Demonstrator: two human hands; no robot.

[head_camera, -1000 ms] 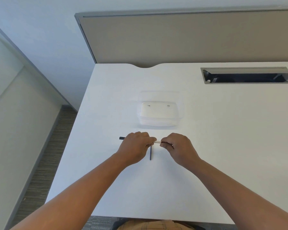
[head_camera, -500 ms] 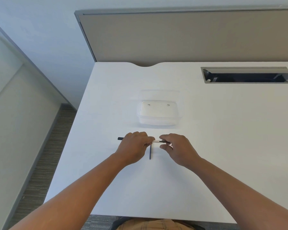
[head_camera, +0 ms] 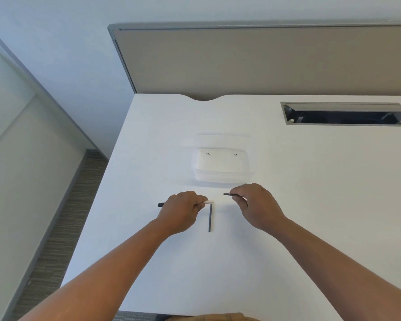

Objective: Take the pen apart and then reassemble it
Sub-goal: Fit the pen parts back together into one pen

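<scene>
Pen in pieces above the desk (head_camera: 310, 205), one part in each of my hands.

My left hand (head_camera: 181, 210) is closed around the barrel (head_camera: 208, 202), whose pale end points right and dark end (head_camera: 161, 204) juts left. My right hand (head_camera: 256, 205) pinches a thin dark rod (head_camera: 228, 194), held apart from the barrel. A second dark piece (head_camera: 210, 217) lies on the desk between my hands. A clear box (head_camera: 222, 167) sits just beyond.
</scene>
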